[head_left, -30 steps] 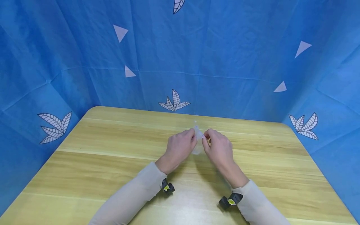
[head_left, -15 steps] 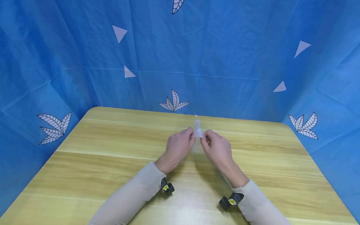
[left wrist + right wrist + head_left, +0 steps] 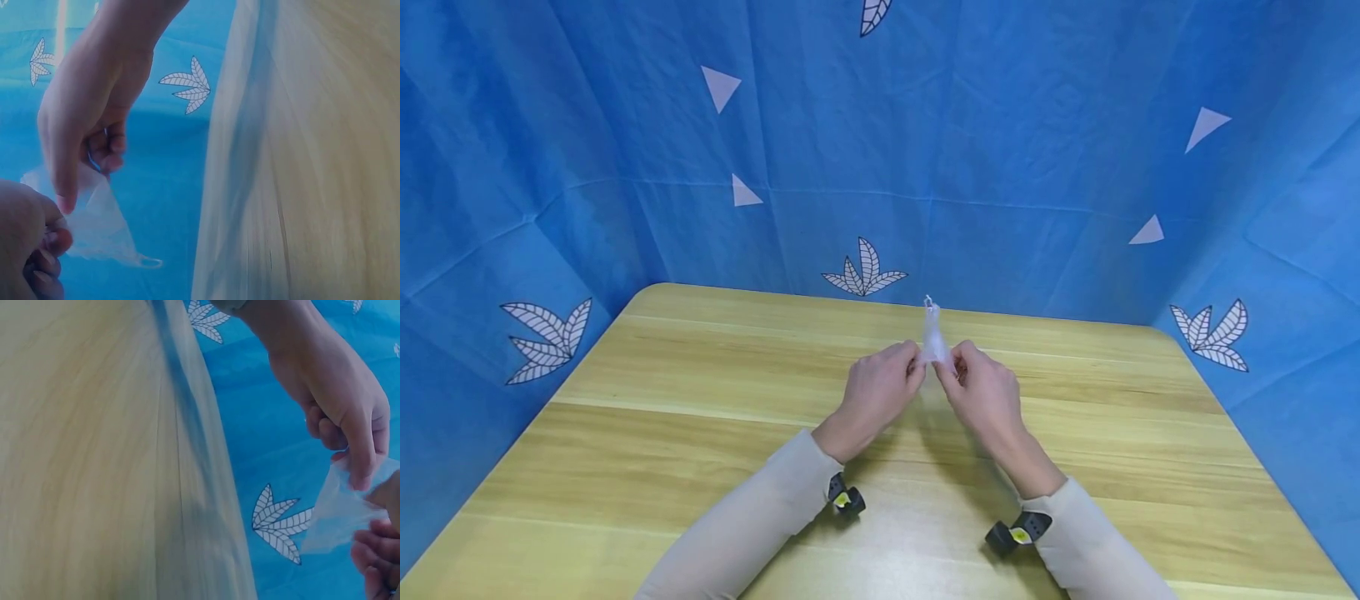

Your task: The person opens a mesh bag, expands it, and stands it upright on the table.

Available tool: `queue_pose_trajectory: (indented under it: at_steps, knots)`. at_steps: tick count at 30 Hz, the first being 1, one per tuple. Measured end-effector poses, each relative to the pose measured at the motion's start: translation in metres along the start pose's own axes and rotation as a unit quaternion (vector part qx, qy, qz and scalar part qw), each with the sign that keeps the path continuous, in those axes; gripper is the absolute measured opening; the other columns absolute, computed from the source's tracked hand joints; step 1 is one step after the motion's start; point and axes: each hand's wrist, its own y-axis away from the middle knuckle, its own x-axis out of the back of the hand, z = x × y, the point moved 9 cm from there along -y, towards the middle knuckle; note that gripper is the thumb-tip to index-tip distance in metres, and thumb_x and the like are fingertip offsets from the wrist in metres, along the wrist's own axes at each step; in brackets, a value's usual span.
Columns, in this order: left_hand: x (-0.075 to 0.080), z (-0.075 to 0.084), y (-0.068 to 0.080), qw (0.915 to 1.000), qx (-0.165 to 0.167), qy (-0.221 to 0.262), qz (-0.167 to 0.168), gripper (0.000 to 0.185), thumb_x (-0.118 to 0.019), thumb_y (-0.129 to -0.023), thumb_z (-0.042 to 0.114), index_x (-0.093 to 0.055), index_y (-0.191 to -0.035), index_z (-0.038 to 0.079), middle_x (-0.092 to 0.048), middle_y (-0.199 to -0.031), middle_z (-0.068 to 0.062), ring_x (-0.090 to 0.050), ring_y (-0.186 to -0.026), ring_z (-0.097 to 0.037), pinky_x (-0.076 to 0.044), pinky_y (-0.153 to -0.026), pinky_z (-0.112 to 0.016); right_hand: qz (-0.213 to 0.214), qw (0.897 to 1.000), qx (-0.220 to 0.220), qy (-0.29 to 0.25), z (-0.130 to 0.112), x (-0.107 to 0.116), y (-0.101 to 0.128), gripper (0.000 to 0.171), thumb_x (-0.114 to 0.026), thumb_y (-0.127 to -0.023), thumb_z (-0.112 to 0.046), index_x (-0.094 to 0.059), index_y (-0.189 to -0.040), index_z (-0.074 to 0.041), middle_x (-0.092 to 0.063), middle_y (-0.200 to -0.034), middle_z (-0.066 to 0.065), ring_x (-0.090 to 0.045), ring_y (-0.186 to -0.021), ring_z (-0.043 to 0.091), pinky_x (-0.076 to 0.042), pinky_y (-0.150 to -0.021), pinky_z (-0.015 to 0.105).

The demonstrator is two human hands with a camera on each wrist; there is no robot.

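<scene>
A small translucent white bag [image 3: 935, 340] is held up between both hands above the table, with a thin cord loop [image 3: 929, 302] at its far end. My left hand [image 3: 877, 393] pinches one side of its near edge between thumb and fingers. On the other side, my right hand [image 3: 986, 397] pinches the same edge. The left wrist view shows the bag [image 3: 103, 219] widening toward the fingers and narrowing to the loop [image 3: 150, 262]. In the right wrist view the loop is hidden, and the sheer material [image 3: 334, 515] spreads between the two hands.
A wood-grain table [image 3: 700, 417] lies under both arms. Blue curtain [image 3: 1037, 150] with white leaf and triangle prints stands behind it and along both sides. Each wrist carries a black strap with a small camera [image 3: 850, 502].
The loop end of the bag has risen and now points up and away from the hands; earlier part of the bag hung below them. Both hands have barely moved.
</scene>
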Motion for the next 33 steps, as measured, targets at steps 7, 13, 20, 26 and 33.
queue_pose_trajectory:
  at_steps: [7, 13, 20, 26, 33]
  knots:
    - [0.006, -0.003, 0.001, 0.9994, 0.000, 0.013, 0.033, 0.019, -0.065, -0.095, 0.017, -0.055, -0.079, 0.013, -0.047, -0.064, 0.006, -0.040, -0.050, -0.008, -0.033, -0.044, -0.020, -0.014, 1.000, 0.014, 0.018, -0.001, -0.002, -0.001, 0.021, -0.063, -0.091, -0.014, -0.053, -0.073, -0.011, -0.043, -0.055, -0.003, -0.037, -0.048, 0.015, -0.030, -0.047, 0.032]
    - [0.005, -0.001, 0.001, 0.9993, -0.009, 0.015, 0.033, 0.022, -0.064, -0.095, 0.020, -0.052, -0.078, 0.014, -0.043, -0.062, 0.007, -0.037, -0.048, -0.008, -0.031, -0.043, -0.021, -0.006, 1.000, 0.015, 0.005, -0.001, -0.001, 0.000, 0.019, -0.064, -0.092, -0.016, -0.056, -0.076, -0.011, -0.049, -0.058, -0.002, -0.042, -0.049, 0.013, -0.034, -0.048, 0.033]
    - [0.005, 0.001, 0.002, 0.9995, -0.012, 0.001, 0.029, 0.020, -0.064, -0.095, 0.022, -0.054, -0.080, 0.014, -0.044, -0.062, 0.007, -0.037, -0.048, -0.007, -0.031, -0.042, -0.021, 0.045, 0.998, 0.053, -0.007, -0.011, 0.008, 0.002, 0.011, -0.061, -0.094, -0.013, -0.069, -0.088, -0.008, -0.057, -0.062, -0.002, -0.045, -0.050, 0.011, -0.038, -0.047, 0.034]
    - [0.007, 0.005, 0.002, 0.9988, -0.028, -0.016, 0.037, 0.018, -0.062, -0.095, 0.030, -0.061, -0.091, 0.012, -0.051, -0.069, 0.006, -0.041, -0.049, -0.007, -0.033, -0.041, -0.020, 0.080, 0.993, 0.091, 0.010, -0.016, 0.010, 0.004, 0.021, -0.063, -0.091, -0.010, -0.058, -0.071, -0.010, -0.045, -0.056, -0.005, -0.035, -0.045, 0.009, -0.031, -0.043, 0.030]
    - [0.012, 0.007, 0.003, 0.9961, -0.047, -0.032, 0.066, 0.022, -0.058, -0.097, 0.020, -0.057, -0.076, 0.013, -0.043, -0.061, 0.006, -0.035, -0.045, -0.006, -0.030, -0.040, -0.019, 0.083, 0.993, 0.085, 0.016, -0.015, 0.011, 0.005, 0.028, -0.065, -0.091, -0.011, -0.051, -0.066, -0.012, -0.045, -0.055, -0.003, -0.037, -0.045, 0.011, -0.032, -0.042, 0.032]
